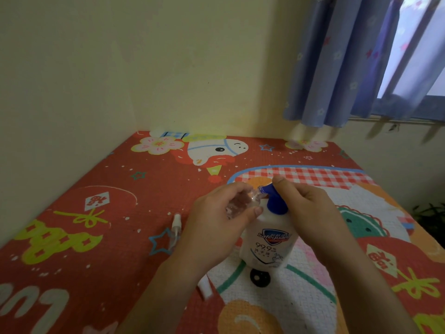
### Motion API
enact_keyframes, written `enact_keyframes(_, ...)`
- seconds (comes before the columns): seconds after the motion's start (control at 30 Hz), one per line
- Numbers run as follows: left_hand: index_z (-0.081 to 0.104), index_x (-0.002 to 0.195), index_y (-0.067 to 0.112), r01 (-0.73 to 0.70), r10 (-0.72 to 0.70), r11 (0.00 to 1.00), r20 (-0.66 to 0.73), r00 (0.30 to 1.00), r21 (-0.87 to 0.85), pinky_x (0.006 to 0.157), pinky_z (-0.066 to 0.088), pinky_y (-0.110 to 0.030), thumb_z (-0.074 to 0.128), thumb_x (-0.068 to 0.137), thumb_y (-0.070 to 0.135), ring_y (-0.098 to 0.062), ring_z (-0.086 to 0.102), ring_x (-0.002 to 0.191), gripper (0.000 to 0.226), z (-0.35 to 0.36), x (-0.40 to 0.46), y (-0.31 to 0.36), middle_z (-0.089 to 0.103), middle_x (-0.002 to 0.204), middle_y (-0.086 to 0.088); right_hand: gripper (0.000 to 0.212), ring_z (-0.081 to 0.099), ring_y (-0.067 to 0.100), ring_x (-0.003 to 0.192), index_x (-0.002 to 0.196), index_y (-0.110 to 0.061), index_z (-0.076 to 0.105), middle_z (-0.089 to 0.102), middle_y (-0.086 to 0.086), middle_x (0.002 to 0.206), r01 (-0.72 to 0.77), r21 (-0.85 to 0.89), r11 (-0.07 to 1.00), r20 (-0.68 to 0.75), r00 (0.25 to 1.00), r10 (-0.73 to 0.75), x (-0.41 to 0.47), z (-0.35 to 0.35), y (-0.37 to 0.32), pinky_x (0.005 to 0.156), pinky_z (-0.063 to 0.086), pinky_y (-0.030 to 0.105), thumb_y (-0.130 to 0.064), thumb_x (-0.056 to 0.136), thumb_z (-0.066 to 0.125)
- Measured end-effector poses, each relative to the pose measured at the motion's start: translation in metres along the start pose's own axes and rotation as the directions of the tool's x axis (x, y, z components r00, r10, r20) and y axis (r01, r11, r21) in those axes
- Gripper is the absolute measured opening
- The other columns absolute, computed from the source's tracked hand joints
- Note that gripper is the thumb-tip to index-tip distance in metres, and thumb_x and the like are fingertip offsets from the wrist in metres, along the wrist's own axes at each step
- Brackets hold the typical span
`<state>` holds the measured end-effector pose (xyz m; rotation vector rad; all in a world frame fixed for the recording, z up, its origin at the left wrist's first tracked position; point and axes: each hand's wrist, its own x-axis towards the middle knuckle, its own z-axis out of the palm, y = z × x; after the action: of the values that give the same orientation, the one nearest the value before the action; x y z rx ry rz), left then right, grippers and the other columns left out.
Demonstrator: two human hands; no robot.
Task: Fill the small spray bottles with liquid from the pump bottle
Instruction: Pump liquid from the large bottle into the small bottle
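A white pump bottle (pixel 268 242) with a blue pump head (pixel 274 201) stands on the patterned mat. My left hand (pixel 216 220) grips a small clear spray bottle (pixel 240 203), tilted, its open mouth held against the pump's nozzle. My right hand (pixel 310 208) lies over the pump head, thumb on top of it. A second small spray bottle (pixel 175 231) with its sprayer on lies on the mat left of my left wrist. A white cap-like piece (pixel 205 289) lies below my left forearm.
The red cartoon-print mat (pixel 96 213) covers the table, which sits in a wall corner. A blue curtain (pixel 349 61) and a window hang at the back right. A dark plant (pixel 431 213) shows past the right edge.
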<state>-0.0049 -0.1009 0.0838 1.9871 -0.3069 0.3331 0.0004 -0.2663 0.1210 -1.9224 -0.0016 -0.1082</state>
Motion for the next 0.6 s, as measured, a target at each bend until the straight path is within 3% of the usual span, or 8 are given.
enact_keyframes(0.17, 0.069, 0.116, 0.033, 0.002, -0.002, 1.000, 0.006, 1.000, -0.024, 0.087, 0.056, -0.035, 0.074, 0.090, 0.029, -0.002, 0.065, 0.097, 0.026, 0.0006, 0.0003, 0.0006, 0.070, 0.101, 0.015, 0.045, 0.072, 0.022, 0.080, 0.070, -0.032, 0.078, 0.076, -0.002, 0.078, 0.012, -0.015, 1.000, 0.021, 1.000, -0.012, 0.0003, -0.0008, 0.0015, 0.077, 0.056, 0.040, -0.051, 0.098, 0.048)
enact_keyframes(0.33, 0.069, 0.109, 0.039, -0.004, 0.003, 0.997, -0.006, 1.000, -0.082, 0.080, 0.053, -0.019, 0.075, 0.089, 0.029, 0.001, 0.065, 0.093, 0.023, 0.0015, 0.0002, 0.0034, 0.070, 0.098, 0.019, 0.042, 0.068, 0.015, 0.086, 0.065, -0.054, 0.073, 0.073, -0.009, 0.081, -0.010, 0.021, 1.000, 0.017, 1.000, 0.010, -0.0003, 0.0016, -0.0013, 0.078, 0.052, 0.034, -0.059, 0.096, 0.044)
enact_keyframes(0.47, 0.068, 0.115, 0.037, -0.009, 0.008, 0.995, -0.004, 1.000, -0.100, 0.082, 0.054, -0.021, 0.074, 0.090, 0.031, 0.003, 0.065, 0.095, 0.026, 0.0012, -0.0001, 0.0042, 0.070, 0.101, 0.019, 0.051, 0.071, 0.020, 0.088, 0.078, -0.033, 0.079, 0.077, -0.001, 0.087, -0.081, 0.049, 0.996, 0.012, 0.997, 0.081, -0.0010, 0.0034, -0.0003, 0.091, 0.054, 0.046, -0.070, 0.086, 0.045)
enact_keyframes(0.6, 0.068, 0.117, 0.037, -0.018, 0.017, 0.995, -0.008, 1.000, -0.097, 0.083, 0.056, -0.024, 0.073, 0.090, 0.032, 0.003, 0.065, 0.097, 0.028, 0.0008, 0.0003, 0.0039, 0.070, 0.103, 0.019, 0.059, 0.071, 0.020, 0.088, 0.079, -0.025, 0.079, 0.077, 0.000, 0.086, -0.118, 0.050, 0.992, 0.016, 0.993, 0.118, 0.0008, 0.0030, 0.0008, 0.091, 0.053, 0.045, -0.074, 0.083, 0.045)
